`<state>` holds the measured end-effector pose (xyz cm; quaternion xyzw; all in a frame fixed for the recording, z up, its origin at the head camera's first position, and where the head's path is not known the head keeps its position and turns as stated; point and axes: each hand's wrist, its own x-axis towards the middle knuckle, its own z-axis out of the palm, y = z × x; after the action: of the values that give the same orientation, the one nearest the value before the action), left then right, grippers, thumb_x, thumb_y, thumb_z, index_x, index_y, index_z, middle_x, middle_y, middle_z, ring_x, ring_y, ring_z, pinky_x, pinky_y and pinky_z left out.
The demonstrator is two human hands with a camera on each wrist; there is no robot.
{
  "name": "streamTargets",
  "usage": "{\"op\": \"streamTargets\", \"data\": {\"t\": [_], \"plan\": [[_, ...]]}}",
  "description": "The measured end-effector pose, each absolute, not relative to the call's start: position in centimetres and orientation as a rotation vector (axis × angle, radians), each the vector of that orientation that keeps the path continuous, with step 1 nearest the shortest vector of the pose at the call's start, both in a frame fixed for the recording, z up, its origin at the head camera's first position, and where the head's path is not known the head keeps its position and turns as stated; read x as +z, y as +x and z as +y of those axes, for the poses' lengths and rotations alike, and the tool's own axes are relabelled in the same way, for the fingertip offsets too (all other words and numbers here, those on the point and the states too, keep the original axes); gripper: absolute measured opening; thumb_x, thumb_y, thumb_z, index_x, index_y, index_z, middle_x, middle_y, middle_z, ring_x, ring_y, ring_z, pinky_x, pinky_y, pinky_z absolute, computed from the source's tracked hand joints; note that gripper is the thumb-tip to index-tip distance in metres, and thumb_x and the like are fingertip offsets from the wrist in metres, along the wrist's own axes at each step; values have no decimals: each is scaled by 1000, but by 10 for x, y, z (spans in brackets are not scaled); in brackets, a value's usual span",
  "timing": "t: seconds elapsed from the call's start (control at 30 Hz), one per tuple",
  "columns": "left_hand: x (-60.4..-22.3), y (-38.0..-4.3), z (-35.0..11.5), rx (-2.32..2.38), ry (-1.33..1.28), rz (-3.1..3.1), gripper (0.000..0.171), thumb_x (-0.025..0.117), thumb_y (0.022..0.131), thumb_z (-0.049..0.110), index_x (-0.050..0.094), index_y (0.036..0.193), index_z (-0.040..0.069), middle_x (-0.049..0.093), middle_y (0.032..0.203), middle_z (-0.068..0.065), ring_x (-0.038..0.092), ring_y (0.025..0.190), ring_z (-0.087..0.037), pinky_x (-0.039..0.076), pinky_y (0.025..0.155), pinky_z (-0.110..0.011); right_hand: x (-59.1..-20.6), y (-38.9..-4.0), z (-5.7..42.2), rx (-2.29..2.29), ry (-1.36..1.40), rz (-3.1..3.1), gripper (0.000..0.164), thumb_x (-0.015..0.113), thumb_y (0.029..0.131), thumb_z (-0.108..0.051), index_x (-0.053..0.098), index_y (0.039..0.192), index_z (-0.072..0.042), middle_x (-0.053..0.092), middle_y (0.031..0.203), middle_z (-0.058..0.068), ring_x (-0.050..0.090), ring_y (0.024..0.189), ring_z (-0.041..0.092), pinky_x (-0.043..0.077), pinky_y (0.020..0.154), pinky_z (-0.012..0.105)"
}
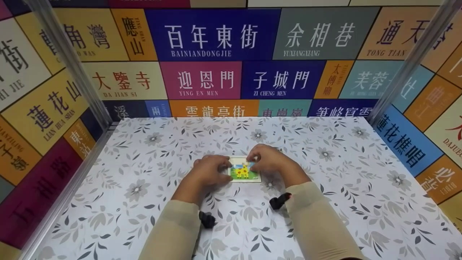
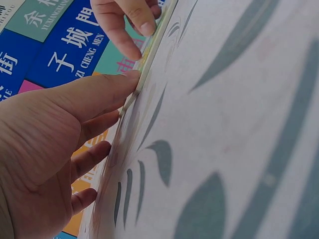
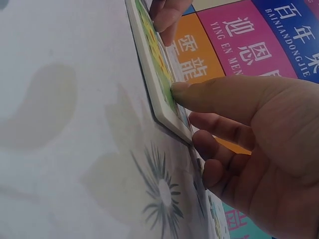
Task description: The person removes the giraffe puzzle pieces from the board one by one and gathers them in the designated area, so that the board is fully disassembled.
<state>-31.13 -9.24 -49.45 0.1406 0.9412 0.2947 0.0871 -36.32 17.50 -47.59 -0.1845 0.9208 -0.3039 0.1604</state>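
Observation:
A small giraffe puzzle (image 1: 242,172) lies flat on the table, a yellow spotted giraffe on green and blue inside a pale rim. My left hand (image 1: 210,169) holds its left side, the thumb near the lower corner and fingers near the upper one. In the left wrist view the left thumb (image 2: 119,85) touches the board's edge. My right hand (image 1: 270,159) grips the right side. Seen from the right wrist, the right thumb (image 3: 182,92) presses on the picture while curled fingers sit against the far edge. Both hands cover parts of the board.
A white tabletop (image 1: 144,224) with grey leaves and flowers spreads around the hands. Behind it stands a wall (image 1: 213,36) of coloured name panels, with metal posts (image 1: 77,68) at the corners. Dark wrist devices (image 1: 207,219) sit at the cuffs of the beige sleeves (image 1: 317,220).

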Motion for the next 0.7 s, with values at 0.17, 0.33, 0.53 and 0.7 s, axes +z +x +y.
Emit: {"op": "streamTargets", "data": {"t": [0.17, 0.33, 0.53, 0.7], "plan": [[-494, -310, -93, 865, 443, 2814, 41, 85, 87, 40, 75, 127, 33, 60, 156, 16, 46, 153, -24, 24, 129, -57, -477, -361, 173, -852, -504, 2626, 16, 83, 92, -17, 82, 108, -20, 62, 125, -2, 61, 111, 22, 53, 101, 43], [-494, -312, -93, 851, 454, 2812, 42, 85, 88, 40, 75, 128, 31, 60, 156, 15, 47, 152, -25, 24, 128, -58, -476, -360, 173, -850, -482, 2633, 17, 84, 92, -18, 82, 107, -23, 61, 124, -2, 60, 111, 22, 51, 101, 42], [-495, -313, -92, 843, 433, 2811, 41, 85, 88, 41, 75, 127, 33, 59, 156, 17, 46, 153, -23, 22, 130, -58, -477, -362, 175, -845, -458, 2635, 22, 85, 91, -20, 79, 112, -25, 63, 120, 1, 61, 107, 23, 52, 97, 42], [-494, -312, -92, 850, 415, 2802, 42, 86, 88, 41, 75, 127, 33, 59, 157, 17, 45, 154, -23, 20, 131, -59, -476, -366, 177, -866, -455, 2632, 40, 83, 92, -14, 75, 130, -23, 67, 121, 4, 61, 106, 24, 54, 96, 44]]}}
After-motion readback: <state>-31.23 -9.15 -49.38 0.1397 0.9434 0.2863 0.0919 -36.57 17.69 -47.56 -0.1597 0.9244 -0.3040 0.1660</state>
